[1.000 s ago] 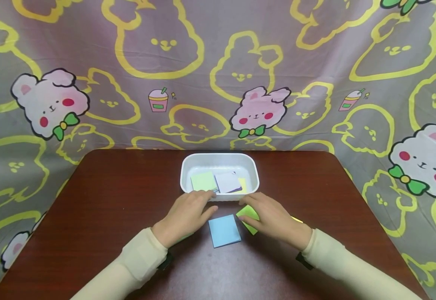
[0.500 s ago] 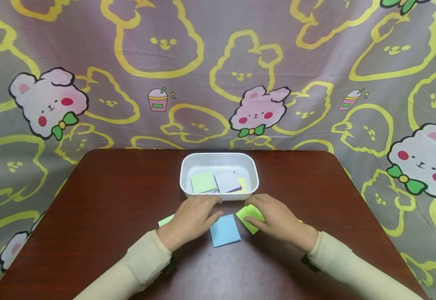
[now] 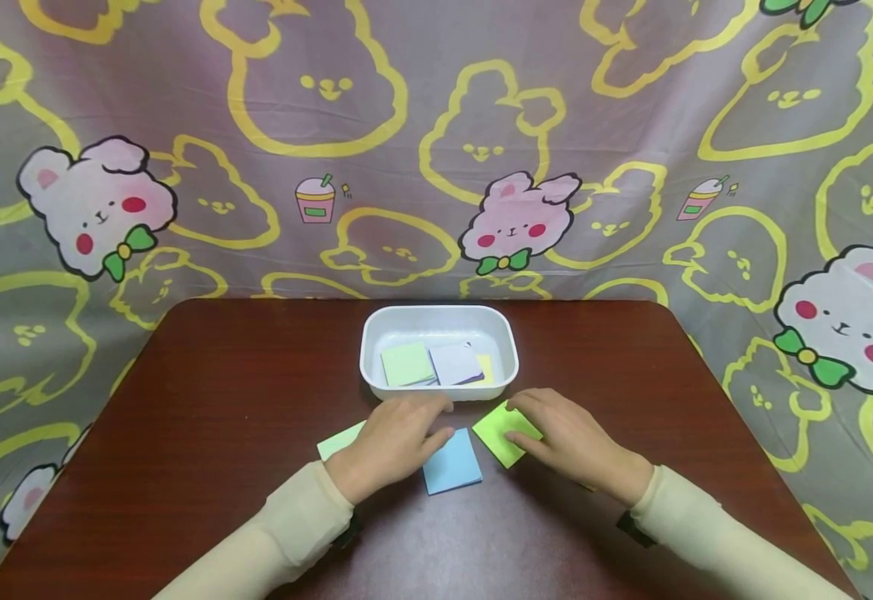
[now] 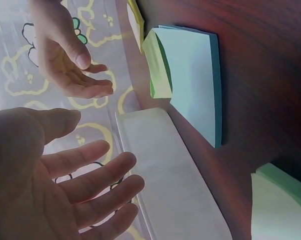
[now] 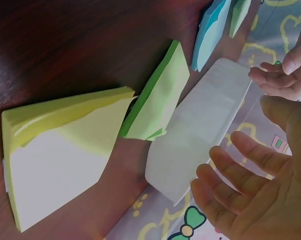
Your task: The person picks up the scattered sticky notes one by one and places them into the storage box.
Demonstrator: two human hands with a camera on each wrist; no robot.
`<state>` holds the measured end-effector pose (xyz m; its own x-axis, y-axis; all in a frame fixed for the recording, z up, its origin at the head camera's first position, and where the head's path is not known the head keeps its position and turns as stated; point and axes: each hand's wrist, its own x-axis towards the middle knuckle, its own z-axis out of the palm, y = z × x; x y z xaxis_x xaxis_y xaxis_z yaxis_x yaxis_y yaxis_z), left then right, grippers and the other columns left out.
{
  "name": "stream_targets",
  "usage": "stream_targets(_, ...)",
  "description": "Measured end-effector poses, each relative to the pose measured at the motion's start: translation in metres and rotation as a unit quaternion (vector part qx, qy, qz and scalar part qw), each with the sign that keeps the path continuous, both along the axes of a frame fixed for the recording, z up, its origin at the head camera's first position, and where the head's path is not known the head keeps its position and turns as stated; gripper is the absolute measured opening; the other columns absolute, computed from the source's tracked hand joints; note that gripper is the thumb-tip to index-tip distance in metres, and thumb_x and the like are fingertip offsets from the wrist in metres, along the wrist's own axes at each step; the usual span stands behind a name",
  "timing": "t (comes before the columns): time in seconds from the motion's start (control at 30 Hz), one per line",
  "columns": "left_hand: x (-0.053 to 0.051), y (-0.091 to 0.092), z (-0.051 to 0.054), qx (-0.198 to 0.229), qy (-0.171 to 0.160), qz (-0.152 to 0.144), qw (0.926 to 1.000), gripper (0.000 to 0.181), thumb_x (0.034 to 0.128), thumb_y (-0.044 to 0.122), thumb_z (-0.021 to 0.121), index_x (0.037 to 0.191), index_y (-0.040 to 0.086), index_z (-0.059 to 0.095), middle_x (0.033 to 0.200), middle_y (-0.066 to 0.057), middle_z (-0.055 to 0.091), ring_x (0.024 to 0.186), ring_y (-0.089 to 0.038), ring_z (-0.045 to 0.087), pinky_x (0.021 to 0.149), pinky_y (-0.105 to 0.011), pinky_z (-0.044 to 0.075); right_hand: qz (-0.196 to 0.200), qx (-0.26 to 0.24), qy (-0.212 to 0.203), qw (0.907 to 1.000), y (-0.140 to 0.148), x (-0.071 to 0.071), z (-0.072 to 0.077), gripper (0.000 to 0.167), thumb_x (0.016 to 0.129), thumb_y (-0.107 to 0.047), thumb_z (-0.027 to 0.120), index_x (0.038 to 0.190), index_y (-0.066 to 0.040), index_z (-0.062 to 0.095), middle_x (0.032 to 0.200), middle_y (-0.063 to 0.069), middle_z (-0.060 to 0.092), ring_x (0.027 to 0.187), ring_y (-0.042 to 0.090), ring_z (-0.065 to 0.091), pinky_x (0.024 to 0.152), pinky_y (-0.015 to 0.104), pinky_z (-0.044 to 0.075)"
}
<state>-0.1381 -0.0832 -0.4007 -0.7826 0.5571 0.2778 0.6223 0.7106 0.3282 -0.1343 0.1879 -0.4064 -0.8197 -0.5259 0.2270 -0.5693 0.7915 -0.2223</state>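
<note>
Above the table my left hand (image 3: 394,442) hovers with relaxed fingers and holds nothing. It lies between a pale green sticky note pad (image 3: 341,440) and a blue sticky note pad (image 3: 453,468), partly covering both in the head view. My right hand (image 3: 579,442) is also held with loose fingers, over the right part of a lime green sticky note pad (image 3: 499,433). The right wrist view shows that hand apart from the pads. A yellow sticky note pad (image 5: 65,155) appears there, almost fully hidden under my right hand in the head view.
Just beyond the hands stands a white plastic tray (image 3: 439,393). Inside it lie a light green pad (image 3: 408,365), a pale lilac pad (image 3: 456,364) and a yellow one (image 3: 486,368). A patterned curtain (image 3: 406,167) hangs behind the brown table (image 3: 218,375).
Both hands have shifted slightly rightward and a little nearer the person. More of the pale green and lime green pads shows, while the blue pad is more covered. The pads have stayed put.
</note>
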Motion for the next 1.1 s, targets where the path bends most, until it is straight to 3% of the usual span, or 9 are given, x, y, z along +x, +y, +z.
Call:
stream_targets(0.27, -0.001, 0.007, -0.001, -0.004, -0.012, -0.012, 0.9998, 0.028, 0.0946, 0.029, 0.070, 0.115, 0.011, 0.069, 0.108, -0.002, 0.075, 0.098, -0.020, 0.071, 0.082, -0.040, 0.056, -0.022, -0.002, -0.017, 0.9996, 0.010, -0.001, 0.000, 0.036, 0.089, -0.030, 0.076, 0.118, -0.008, 0.070, 0.117, 0.004, 0.071, 0.114, 0.024, 0.065, 0.095, 0.045, 0.054)
stream_targets(0.5, -0.002, 0.013, -0.005, -0.017, -0.010, -0.025, 0.9995, 0.027, 0.0950, 0.029, 0.070, 0.114, 0.010, 0.069, 0.102, -0.002, 0.075, 0.090, -0.020, 0.071, 0.075, -0.037, 0.056, -0.037, 0.003, -0.022, 0.9991, 0.019, -0.002, -0.003, 0.031, 0.089, -0.028, 0.077, 0.113, -0.010, 0.070, 0.113, 0.003, 0.071, 0.111, 0.024, 0.065, 0.093, 0.045, 0.055)
stream_targets(1.1, -0.003, 0.031, -0.014, -0.056, -0.022, -0.033, 0.9976, 0.028, 0.0963, 0.031, 0.068, 0.118, 0.012, 0.070, 0.099, 0.000, 0.075, 0.088, -0.017, 0.070, 0.074, -0.033, 0.055, -0.063, 0.020, -0.054, 0.9964, 0.041, -0.004, -0.016, 0.030, 0.088, -0.027, 0.078, 0.112, -0.009, 0.070, 0.109, 0.004, 0.070, 0.102, 0.021, 0.064, 0.085, 0.043, 0.056)
